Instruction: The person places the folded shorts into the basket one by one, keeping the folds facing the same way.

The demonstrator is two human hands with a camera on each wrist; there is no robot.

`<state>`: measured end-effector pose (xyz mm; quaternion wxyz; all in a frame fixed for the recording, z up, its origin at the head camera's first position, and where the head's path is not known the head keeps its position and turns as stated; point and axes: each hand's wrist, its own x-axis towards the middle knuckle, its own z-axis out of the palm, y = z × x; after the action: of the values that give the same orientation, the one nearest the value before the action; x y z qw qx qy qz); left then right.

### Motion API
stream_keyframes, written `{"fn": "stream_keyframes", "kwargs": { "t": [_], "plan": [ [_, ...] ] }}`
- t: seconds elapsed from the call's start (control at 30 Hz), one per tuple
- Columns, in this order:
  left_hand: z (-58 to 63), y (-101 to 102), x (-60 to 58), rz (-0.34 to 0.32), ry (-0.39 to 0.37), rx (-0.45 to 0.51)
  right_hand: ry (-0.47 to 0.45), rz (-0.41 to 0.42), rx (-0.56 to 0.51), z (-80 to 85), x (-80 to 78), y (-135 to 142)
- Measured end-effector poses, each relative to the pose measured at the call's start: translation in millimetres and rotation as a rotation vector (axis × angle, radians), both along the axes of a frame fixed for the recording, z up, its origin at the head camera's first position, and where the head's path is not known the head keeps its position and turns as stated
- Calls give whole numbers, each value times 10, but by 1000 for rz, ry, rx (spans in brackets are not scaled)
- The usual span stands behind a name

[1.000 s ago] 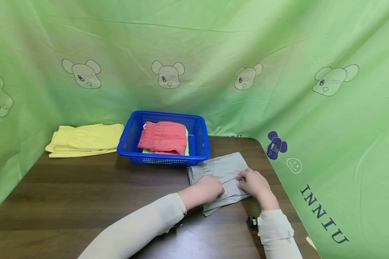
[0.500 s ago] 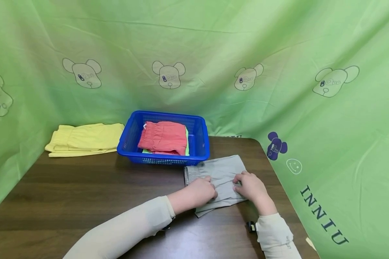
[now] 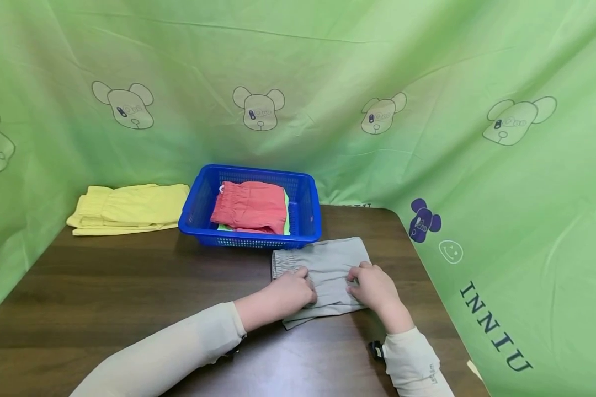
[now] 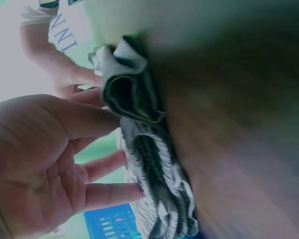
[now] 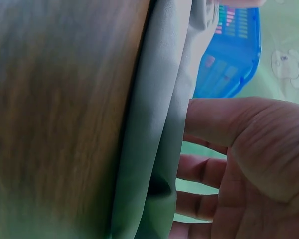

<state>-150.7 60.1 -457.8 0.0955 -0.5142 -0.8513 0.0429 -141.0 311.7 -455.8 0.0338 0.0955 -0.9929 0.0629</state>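
Folded grey pants point(image 3: 329, 260) with a gathered elastic waistband lie on the table, just in front of the basket. My left hand point(image 3: 289, 293) rests its fingertips on them near the waistband. On their right half, the fingertips of my right hand point(image 3: 374, 288) press down on the cloth. From the left wrist, the layered folds of the pants point(image 4: 132, 97) show edge-on, with the straight fingers of my left hand point(image 4: 40, 159) touching their top. In the right wrist view my right hand point(image 5: 261, 159) has its extended fingers against the cloth point(image 5: 154, 114).
A blue plastic basket point(image 3: 206, 238) stands behind the grey pants, with folded red pants point(image 3: 253, 205) on top of a bright green piece inside. Left of it lies a folded yellow garment point(image 3: 134, 207). A green printed curtain point(image 3: 318, 49) encloses the brown table point(image 3: 129, 286).
Both hands have moved left, and the grey pants have slid left along the table with them. The left hand's fingers have spread. The camera has tilted slightly.
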Motion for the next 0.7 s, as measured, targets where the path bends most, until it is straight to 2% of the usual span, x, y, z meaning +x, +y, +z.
{"fn": "stream_keyframes", "kwargs": {
  "t": [0.17, 0.43, 0.57, 0.7],
  "plan": [
    [-21, -128, 57, 6, -48, 6, 17, 7, 17, -11, 46, -89],
    [73, -356, 27, -38, -128, 18, 34, 51, 32, -12, 99, -269],
    [99, -464, -4, -71, -134, 47, 39, 70, 33, -14, 100, -363],
    [78, -549, -15, -74, -129, 61, 59, 92, 27, -3, 93, -450]
  ]
}}
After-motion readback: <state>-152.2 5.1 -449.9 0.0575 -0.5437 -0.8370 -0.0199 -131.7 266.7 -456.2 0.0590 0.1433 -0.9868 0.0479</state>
